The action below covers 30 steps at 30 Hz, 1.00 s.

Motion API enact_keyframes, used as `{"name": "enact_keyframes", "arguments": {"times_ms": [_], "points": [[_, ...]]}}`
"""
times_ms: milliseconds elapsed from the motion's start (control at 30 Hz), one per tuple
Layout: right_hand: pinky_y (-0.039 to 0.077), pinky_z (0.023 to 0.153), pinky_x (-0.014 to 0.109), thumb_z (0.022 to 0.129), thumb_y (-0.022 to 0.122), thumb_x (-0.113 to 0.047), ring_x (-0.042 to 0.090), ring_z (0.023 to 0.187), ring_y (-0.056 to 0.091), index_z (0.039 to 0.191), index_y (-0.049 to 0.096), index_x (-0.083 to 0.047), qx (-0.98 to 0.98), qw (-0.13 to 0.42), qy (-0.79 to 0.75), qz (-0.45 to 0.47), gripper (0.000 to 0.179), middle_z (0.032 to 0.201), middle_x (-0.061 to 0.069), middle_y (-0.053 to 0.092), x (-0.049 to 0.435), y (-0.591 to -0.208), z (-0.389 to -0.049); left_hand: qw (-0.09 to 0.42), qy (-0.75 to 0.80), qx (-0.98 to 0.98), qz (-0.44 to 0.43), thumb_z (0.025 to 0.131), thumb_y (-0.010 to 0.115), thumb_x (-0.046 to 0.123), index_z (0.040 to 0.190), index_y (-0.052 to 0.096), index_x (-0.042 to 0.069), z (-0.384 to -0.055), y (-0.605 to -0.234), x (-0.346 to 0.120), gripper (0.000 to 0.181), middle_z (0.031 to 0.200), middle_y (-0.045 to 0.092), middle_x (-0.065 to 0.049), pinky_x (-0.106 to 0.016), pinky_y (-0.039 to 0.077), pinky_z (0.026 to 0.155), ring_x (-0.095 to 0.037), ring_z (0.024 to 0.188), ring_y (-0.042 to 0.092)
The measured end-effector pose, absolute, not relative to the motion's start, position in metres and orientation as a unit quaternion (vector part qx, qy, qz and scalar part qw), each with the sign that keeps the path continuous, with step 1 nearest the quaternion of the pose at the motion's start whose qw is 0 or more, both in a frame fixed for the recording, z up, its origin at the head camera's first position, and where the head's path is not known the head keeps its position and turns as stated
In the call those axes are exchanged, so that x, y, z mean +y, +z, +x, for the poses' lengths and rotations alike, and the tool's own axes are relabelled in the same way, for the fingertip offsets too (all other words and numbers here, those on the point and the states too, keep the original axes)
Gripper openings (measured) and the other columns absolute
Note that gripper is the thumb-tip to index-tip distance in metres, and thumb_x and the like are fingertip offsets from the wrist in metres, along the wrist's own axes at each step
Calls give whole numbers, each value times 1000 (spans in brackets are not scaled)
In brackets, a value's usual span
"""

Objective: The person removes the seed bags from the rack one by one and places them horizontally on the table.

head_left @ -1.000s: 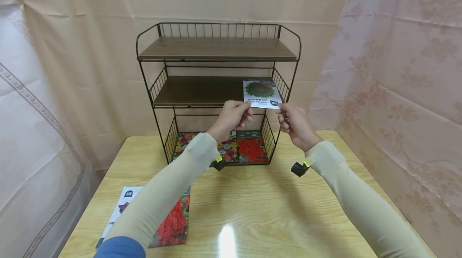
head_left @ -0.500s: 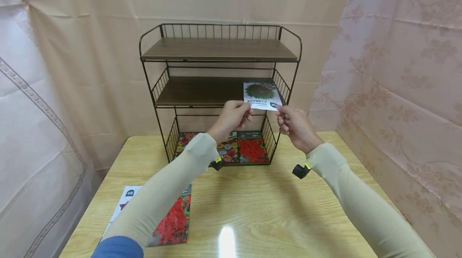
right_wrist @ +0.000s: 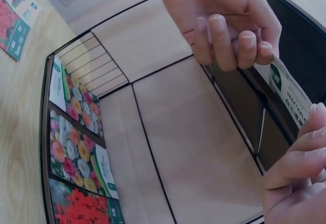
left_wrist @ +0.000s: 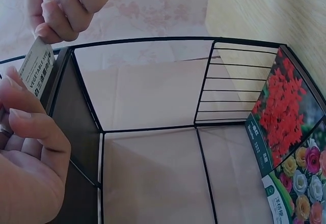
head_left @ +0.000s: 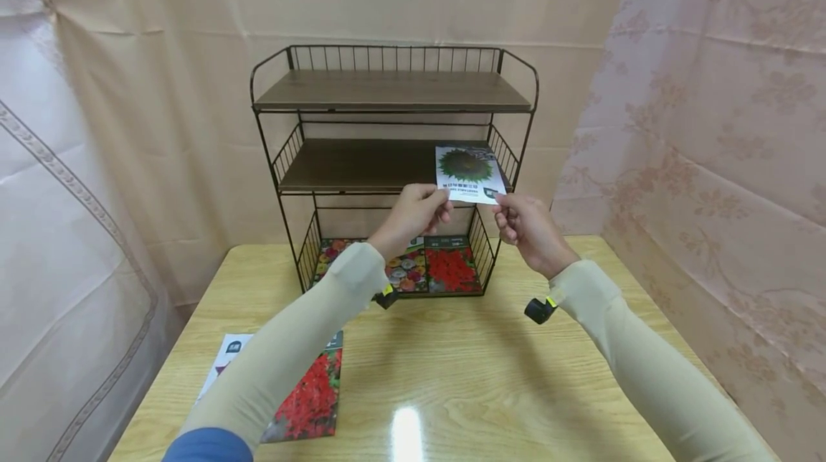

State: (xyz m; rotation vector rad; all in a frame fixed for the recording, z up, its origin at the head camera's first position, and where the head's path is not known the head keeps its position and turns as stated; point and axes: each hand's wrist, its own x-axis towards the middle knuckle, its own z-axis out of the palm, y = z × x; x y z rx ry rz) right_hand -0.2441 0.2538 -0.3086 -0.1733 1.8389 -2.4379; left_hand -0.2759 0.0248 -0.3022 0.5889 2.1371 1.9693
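A seed packet (head_left: 470,173) with a dark sunflower picture and a white lower band lies over the right end of the rack's middle shelf (head_left: 361,161). Its near edge juts out past the shelf front. My left hand (head_left: 415,217) pinches the near left corner between thumb and fingers. At the near right corner, my right hand (head_left: 530,227) pinches the packet the same way. The left wrist view shows the packet (left_wrist: 39,68) almost edge-on between both hands. Whether its far part touches the shelf board is hard to tell.
Flower seed packets line the bottom shelf: a red one (head_left: 452,268) at right, multicoloured ones (head_left: 408,272) beside it. The top shelf (head_left: 393,89) has a wire rail. On the table, front left, lie a red-flower packet (head_left: 312,394) and a white one (head_left: 232,347), partly behind my left forearm.
The packet's near edge has come slightly lower and nearer to me, with both hands moving along. More of its printed face shows. Both hands have kept hold of its corners.
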Motion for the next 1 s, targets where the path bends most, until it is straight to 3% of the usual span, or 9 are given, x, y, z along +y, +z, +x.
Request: {"name": "enact_keyframes", "arguments": {"times_ms": [233, 700, 1000], "points": [[36, 47, 17, 107, 53, -14, 6, 51, 43, 89, 62, -3, 601, 36, -795, -68, 23, 72, 0, 57, 255, -310, -242, 86, 649, 724, 218, 111, 50, 27, 92, 68, 3, -274, -305, 22, 34, 80, 66, -7, -24, 39, 48, -13, 54, 49], [36, 46, 17, 107, 54, -14, 6, 52, 45, 88, 62, -2, 596, 32, -798, -86, 24, 71, 0, 58, 253, -317, -238, 78, 639, 725, 244, 111, 50, 28, 93, 67, 3, -268, -309, 15, 35, 93, 66, -29, -23, 40, 49, -13, 54, 49], [36, 46, 16, 107, 54, -15, 6, 51, 45, 82, 64, -6, 599, 29, -795, -95, 29, 68, -1, 57, 249, -320, -234, 83, 635, 725, 252, 111, 50, 27, 93, 66, 3, -263, -310, 9, 34, 85, 65, -18, -24, 42, 51, -14, 56, 49]]}}
